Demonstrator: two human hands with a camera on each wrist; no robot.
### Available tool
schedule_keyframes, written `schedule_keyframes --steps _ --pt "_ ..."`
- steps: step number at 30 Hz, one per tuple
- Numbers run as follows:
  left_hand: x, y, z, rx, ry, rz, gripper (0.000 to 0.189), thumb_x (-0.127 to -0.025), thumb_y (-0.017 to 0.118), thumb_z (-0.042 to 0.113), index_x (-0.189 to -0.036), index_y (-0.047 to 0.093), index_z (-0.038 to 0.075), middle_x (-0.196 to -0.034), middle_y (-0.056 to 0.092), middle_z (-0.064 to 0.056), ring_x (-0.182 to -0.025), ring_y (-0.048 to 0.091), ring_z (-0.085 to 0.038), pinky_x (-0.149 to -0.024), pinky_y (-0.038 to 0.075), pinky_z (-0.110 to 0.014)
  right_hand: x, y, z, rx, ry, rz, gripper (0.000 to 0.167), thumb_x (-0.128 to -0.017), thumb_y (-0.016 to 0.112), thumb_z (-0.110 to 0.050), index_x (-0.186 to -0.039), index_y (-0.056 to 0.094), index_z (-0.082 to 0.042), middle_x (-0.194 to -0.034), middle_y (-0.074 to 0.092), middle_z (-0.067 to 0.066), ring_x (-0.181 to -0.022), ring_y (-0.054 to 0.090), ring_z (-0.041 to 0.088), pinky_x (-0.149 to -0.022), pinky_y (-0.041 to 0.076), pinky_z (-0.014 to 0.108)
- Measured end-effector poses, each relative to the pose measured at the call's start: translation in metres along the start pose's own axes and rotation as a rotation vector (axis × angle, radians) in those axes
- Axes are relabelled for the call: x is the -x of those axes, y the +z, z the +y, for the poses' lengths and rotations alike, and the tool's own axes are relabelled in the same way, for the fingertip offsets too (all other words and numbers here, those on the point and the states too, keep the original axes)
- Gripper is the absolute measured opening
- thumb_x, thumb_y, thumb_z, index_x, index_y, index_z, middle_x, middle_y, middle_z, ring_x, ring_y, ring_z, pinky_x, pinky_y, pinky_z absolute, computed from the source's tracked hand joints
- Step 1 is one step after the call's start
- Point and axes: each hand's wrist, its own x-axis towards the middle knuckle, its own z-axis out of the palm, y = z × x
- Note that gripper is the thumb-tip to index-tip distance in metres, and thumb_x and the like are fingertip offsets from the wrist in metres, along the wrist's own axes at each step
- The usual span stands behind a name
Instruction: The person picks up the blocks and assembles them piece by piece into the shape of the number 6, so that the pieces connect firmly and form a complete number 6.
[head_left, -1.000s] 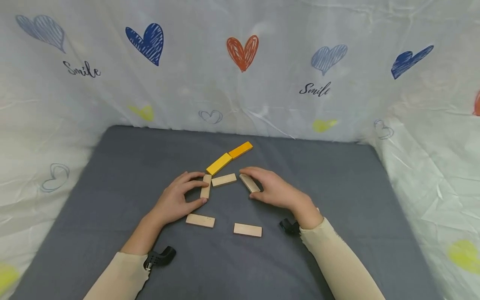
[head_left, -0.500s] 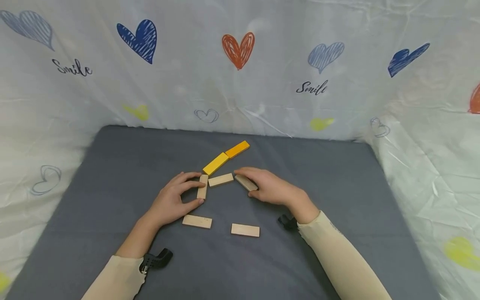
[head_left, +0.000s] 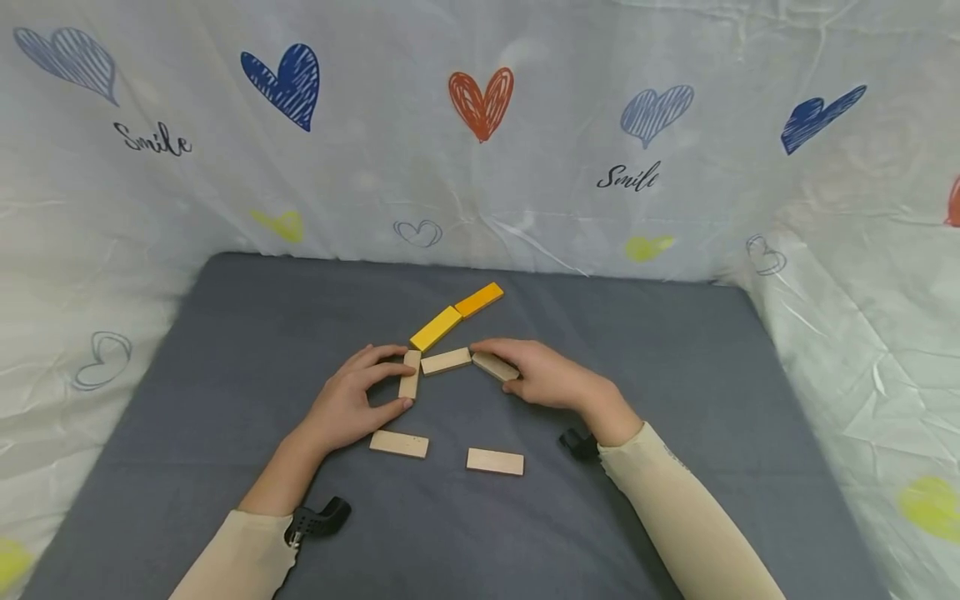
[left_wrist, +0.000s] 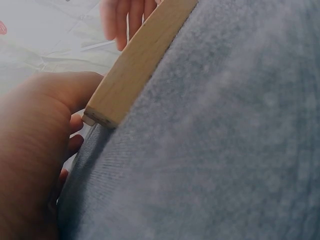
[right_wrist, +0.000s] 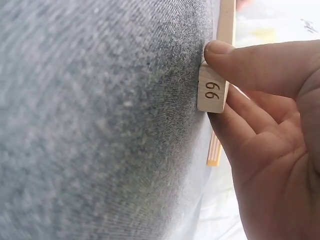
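Observation:
In the head view my left hand (head_left: 352, 396) holds a plain wooden block (head_left: 409, 375), thumb at its near end and fingertips at its far end. My right hand (head_left: 543, 375) pinches another plain wooden block (head_left: 495, 367) between thumb and fingers. Its left end is right at the end of a middle plain block (head_left: 446, 361), so the three form a bent row. The right wrist view shows a number on the end of the pinched block (right_wrist: 212, 90). Behind the row, a yellow block (head_left: 436, 328) and an orange block (head_left: 480, 300) lie end to end.
Two more plain blocks lie nearer the person, one on the left (head_left: 399, 443) and one on the right (head_left: 496, 462). Everything lies on a dark grey cloth (head_left: 450, 533). A white curtain with printed hearts (head_left: 555, 200) stands behind and at both sides.
The block in my right hand has slid left toward the middle block and turned to a flatter angle. My left hand keeps its place on its block; the head view shifted slightly.

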Motion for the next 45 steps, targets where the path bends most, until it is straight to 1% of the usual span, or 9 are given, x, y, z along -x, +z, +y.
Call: schedule_keyframes --steps 8,16,20,23,26,32,37,42,45 --pt "-0.003 -0.003 0.002 0.0 0.012 -0.005 0.047 -0.091 0.093 0.027 -0.135 0.078 0.019 -0.159 0.057 -0.005 -0.155 0.043 -0.04 -0.131 0.03 -0.065 0.004 -0.001 0.003 0.002 -0.002 0.026 0.072 -0.1 0.074 0.005 -0.165 0.05 -0.015 -0.164 0.053 0.002 -0.148 0.053 0.024 -0.122 0.049 0.047" --pt "-0.004 -0.004 0.002 0.002 0.003 -0.017 0.047 -0.091 0.093 0.028 -0.136 0.078 0.02 -0.159 0.056 -0.004 -0.156 0.041 -0.039 -0.131 0.03 -0.065 0.011 0.0 0.004 0.006 -0.041 0.082 0.072 -0.098 0.082 -0.003 -0.163 0.052 -0.011 -0.161 0.056 0.004 -0.142 0.058 0.023 -0.116 0.054 0.045" --pt "-0.003 -0.004 0.003 0.01 0.007 -0.014 0.047 -0.091 0.093 0.027 -0.136 0.078 0.02 -0.159 0.056 -0.004 -0.156 0.041 -0.04 -0.131 0.029 -0.066 0.02 0.0 0.005 0.0 -0.023 0.123 0.071 -0.099 0.084 -0.01 -0.162 0.052 -0.009 -0.161 0.056 0.004 -0.146 0.055 0.023 -0.122 0.049 0.046" --pt "-0.003 -0.004 0.004 0.01 0.011 -0.01 0.047 -0.091 0.093 0.027 -0.135 0.078 0.02 -0.159 0.057 -0.005 -0.156 0.041 -0.041 -0.13 0.03 -0.067 0.03 0.003 0.003 -0.006 0.015 0.175 0.068 -0.101 0.082 -0.017 -0.162 0.053 -0.009 -0.161 0.056 0.003 -0.148 0.053 0.024 -0.124 0.046 0.049" --pt "-0.001 -0.004 0.003 0.012 0.006 -0.012 0.047 -0.091 0.093 0.027 -0.135 0.078 0.02 -0.159 0.057 -0.005 -0.156 0.041 -0.042 -0.13 0.03 -0.067 0.04 0.008 0.001 -0.009 0.068 0.255 0.063 -0.104 0.08 -0.024 -0.16 0.055 -0.01 -0.159 0.057 0.002 -0.148 0.054 0.025 -0.123 0.047 0.051" --pt "0.001 -0.003 0.002 0.016 -0.002 -0.016 0.047 -0.091 0.093 0.028 -0.135 0.078 0.022 -0.159 0.056 -0.003 -0.157 0.04 -0.04 -0.13 0.03 -0.067 0.06 0.013 -0.002 0.005 0.158 0.396 0.061 -0.105 0.078 -0.027 -0.157 0.057 -0.005 -0.156 0.059 0.011 -0.147 0.054 0.034 -0.12 0.049 0.058" --pt "0.001 -0.002 0.003 0.017 0.0 -0.008 0.046 -0.091 0.093 0.027 -0.135 0.078 0.021 -0.159 0.057 -0.003 -0.156 0.042 -0.04 -0.13 0.03 -0.067 0.075 0.017 -0.002 0.028 0.238 0.471 0.062 -0.104 0.078 -0.029 -0.158 0.056 -0.004 -0.157 0.058 0.016 -0.147 0.053 0.039 -0.12 0.047 0.061" --pt "0.0 -0.002 0.002 0.01 -0.003 -0.014 0.047 -0.091 0.093 0.027 -0.135 0.078 0.021 -0.159 0.056 -0.004 -0.156 0.041 -0.04 -0.131 0.029 -0.067 0.095 0.021 0.001 0.05 0.318 0.54 0.067 -0.103 0.079 -0.032 -0.158 0.054 -0.003 -0.157 0.057 0.019 -0.146 0.053 0.042 -0.119 0.047 0.064" --pt "0.0 -0.002 0.002 0.006 -0.003 -0.015 0.047 -0.091 0.093 0.027 -0.136 0.078 0.021 -0.159 0.057 -0.005 -0.155 0.042 -0.041 -0.13 0.029 -0.067 0.107 0.024 0.003 0.049 0.362 0.566 0.071 -0.103 0.08 -0.034 -0.16 0.052 -0.002 -0.158 0.055 0.021 -0.147 0.052 0.044 -0.119 0.046 0.067"
